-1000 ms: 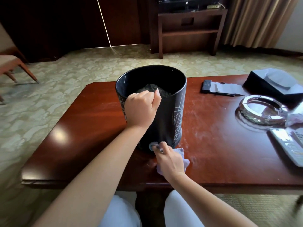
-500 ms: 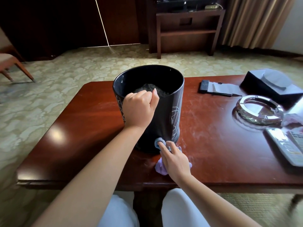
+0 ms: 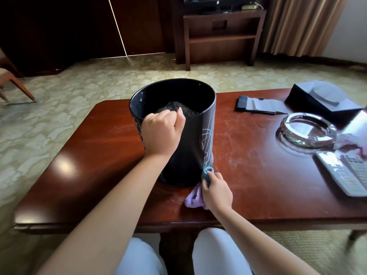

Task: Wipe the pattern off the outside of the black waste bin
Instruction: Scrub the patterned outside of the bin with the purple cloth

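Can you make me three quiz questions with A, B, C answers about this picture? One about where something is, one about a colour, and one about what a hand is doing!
1. Where is the cloth touching the bin?
A. at the rim
B. low on the side, near the bottom
C. inside it

2. What colour is the table?
A. reddish brown
B. white
C. green

3. What is the left hand doing?
A. lying flat on the table
B. holding a remote
C. gripping the bin's rim

Answers:
1 B, the right hand presses the cloth against the bin's lower edge.
2 A, the wood shines reddish brown.
3 C, its fingers curl over the rim.
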The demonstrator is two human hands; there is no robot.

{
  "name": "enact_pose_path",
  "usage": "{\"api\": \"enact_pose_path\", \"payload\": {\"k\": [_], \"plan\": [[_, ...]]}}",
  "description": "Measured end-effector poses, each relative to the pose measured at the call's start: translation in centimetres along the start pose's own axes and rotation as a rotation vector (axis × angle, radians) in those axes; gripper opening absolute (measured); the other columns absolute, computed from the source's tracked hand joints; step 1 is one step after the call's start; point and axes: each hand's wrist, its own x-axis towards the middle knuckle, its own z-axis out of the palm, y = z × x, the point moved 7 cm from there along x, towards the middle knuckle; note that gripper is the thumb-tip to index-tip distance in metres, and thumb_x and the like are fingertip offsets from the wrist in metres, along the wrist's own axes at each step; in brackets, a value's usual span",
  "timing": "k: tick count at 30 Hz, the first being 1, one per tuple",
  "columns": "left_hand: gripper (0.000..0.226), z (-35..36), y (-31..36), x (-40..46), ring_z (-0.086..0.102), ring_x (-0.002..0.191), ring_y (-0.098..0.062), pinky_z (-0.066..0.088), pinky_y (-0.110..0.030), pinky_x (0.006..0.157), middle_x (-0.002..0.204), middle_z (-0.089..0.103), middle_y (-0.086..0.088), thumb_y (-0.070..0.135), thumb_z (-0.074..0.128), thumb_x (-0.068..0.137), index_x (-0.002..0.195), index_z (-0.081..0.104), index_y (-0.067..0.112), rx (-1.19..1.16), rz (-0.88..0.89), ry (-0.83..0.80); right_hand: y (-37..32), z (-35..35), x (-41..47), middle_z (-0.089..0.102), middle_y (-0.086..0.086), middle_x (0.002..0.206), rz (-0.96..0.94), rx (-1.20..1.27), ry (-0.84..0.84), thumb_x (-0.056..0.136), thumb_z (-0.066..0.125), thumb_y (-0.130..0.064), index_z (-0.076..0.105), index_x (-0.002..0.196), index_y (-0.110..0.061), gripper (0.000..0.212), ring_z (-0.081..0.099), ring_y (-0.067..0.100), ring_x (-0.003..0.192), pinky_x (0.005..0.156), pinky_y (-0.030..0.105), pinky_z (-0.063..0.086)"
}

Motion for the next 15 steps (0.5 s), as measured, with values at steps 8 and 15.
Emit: {"api": "enact_pose_path", "payload": {"k": [8, 15], "plan": [[0.045, 0.0, 0.0, 0.0, 0.03, 0.037, -0.026, 0.021, -0.028, 0.047, 0.042, 0.032, -0.005, 0.017, 0.049, 0.091, 0.05, 0.03, 0.015, 0.001, -0.01, -0.007, -1.1, 0.0, -0.9, 0.06, -0.005, 0.087, -0.29, -0.117, 0.049, 0.087, 0.053, -0.034, 0.069, 0.094, -0.025, 0.02, 0.059, 0.02, 0.085, 0.061, 0.029, 0.044], [0.043, 0.0, 0.1, 0.0, 0.028, 0.038, -0.025, 0.021, -0.027, 0.048, 0.045, 0.027, -0.001, 0.018, 0.049, 0.09, 0.054, 0.025, 0.019, -0.018, -0.021, -0.034, -0.9, 0.2, 0.4, 0.057, -0.005, 0.095, -0.107, -0.048, 0.024, 0.09, 0.048, -0.036, 0.061, 0.1, -0.026, 0.019, 0.056, 0.017, 0.095, 0.068, 0.031, 0.046]]}}
